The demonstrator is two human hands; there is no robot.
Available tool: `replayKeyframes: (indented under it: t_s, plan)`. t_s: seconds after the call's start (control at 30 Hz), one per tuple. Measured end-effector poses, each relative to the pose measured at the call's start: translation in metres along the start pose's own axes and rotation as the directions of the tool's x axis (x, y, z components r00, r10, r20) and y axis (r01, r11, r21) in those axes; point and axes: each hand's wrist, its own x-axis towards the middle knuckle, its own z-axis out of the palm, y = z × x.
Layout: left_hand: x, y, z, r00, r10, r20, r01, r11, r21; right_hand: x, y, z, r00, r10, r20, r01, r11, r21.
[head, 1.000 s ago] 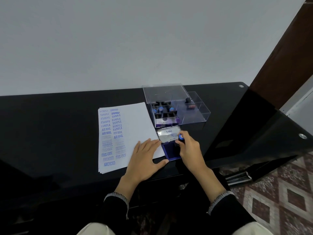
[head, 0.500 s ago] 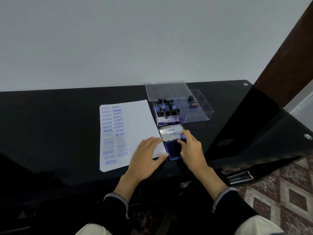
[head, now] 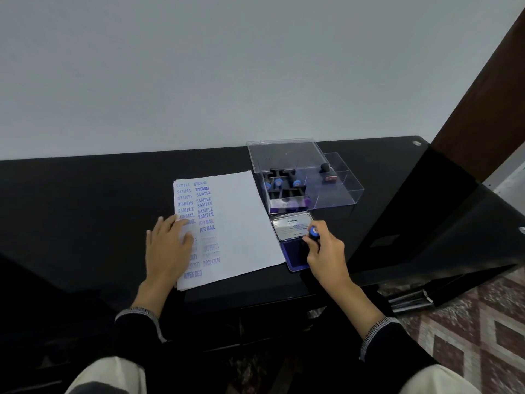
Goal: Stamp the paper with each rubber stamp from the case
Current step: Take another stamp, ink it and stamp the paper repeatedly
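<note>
The right hand (head: pixel 326 251) pinches a blue-topped rubber stamp (head: pixel 314 231) upright on the open ink pad (head: pixel 295 254), near the clear case (head: pixel 306 183). Left of it, the left hand (head: pixel 167 245) rests flat, fingers straight, on the stamped paper's (head: pixel 241 223) left edge.

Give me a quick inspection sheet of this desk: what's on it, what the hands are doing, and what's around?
Surface: glossy black table, against a pale wall.
Job's things: white paper with blue stamp marks in two columns down its left side; clear stamp case, open, with blue-topped stamps inside; open ink pad just in front of the case.
Clutter: nothing seen.
Hands: left hand rests flat on the paper's left edge; right hand grips a blue-topped stamp over the ink pad.
Cables: nothing seen.
Surroundings: patterned floor at right, dark wooden panel at upper right.
</note>
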Motion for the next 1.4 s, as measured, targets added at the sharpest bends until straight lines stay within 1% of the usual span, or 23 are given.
replayKeyframes:
  t_s: [0.07,0.17,0.3,0.47,0.63,0.7,0.83,0.9,1.07,1.3,1.4]
  plan:
    - [-0.0027,-0.0065,0.0017,0.999,-0.034,0.043,0.032,0.998,0.055,-0.0013,0.0005,0.0027,1.0,-0.011,0.019,0.012,0.999,-0.038]
    - [-0.0043,-0.0072,0.0051,0.997,-0.01,0.071,0.002,0.994,0.108,-0.0007,-0.0005,0.0029,1.0,-0.006,0.005,0.006,1.0,-0.027]
    - [-0.005,-0.0081,0.0058,0.997,-0.009,0.074,0.0,0.992,0.129,0.0016,-0.0008,0.001,0.999,0.006,-0.042,-0.006,1.0,0.01]
    - [-0.0057,-0.0074,0.0059,0.997,-0.006,0.08,-0.006,0.989,0.147,-0.0014,0.0008,0.007,1.0,0.014,0.003,-0.014,1.0,-0.008]
    - [-0.0065,-0.0056,0.0056,0.997,-0.01,0.081,-0.003,0.988,0.157,0.0013,-0.0023,0.0031,0.999,0.006,-0.043,-0.006,1.0,0.012]
    - [-0.0069,-0.0061,0.0054,0.997,-0.008,0.08,-0.005,0.988,0.157,0.0024,-0.0018,0.0015,0.999,0.014,-0.041,-0.014,1.0,0.007]
    - [-0.0074,-0.005,0.0044,0.997,-0.008,0.082,-0.005,0.988,0.154,-0.0004,-0.0017,0.0073,1.0,-0.011,0.009,0.011,0.997,-0.075]
    - [-0.007,-0.0045,0.0042,0.996,-0.008,0.084,-0.005,0.988,0.154,-0.0011,-0.0021,0.0092,0.999,-0.046,0.004,0.046,0.992,-0.12]
    - [-0.0064,-0.0047,0.0045,0.996,-0.006,0.083,-0.007,0.988,0.156,0.0024,-0.001,0.0038,0.999,0.014,-0.037,-0.014,1.0,0.017]
    - [-0.0071,-0.0055,0.0047,0.996,-0.003,0.085,-0.01,0.989,0.148,0.0012,-0.0015,0.0053,1.0,0.017,0.002,-0.017,1.0,-0.02]
    - [-0.0071,-0.0058,0.0051,0.997,-0.002,0.083,-0.01,0.989,0.145,0.0039,-0.0037,0.002,1.0,0.025,0.008,-0.025,1.0,0.001]
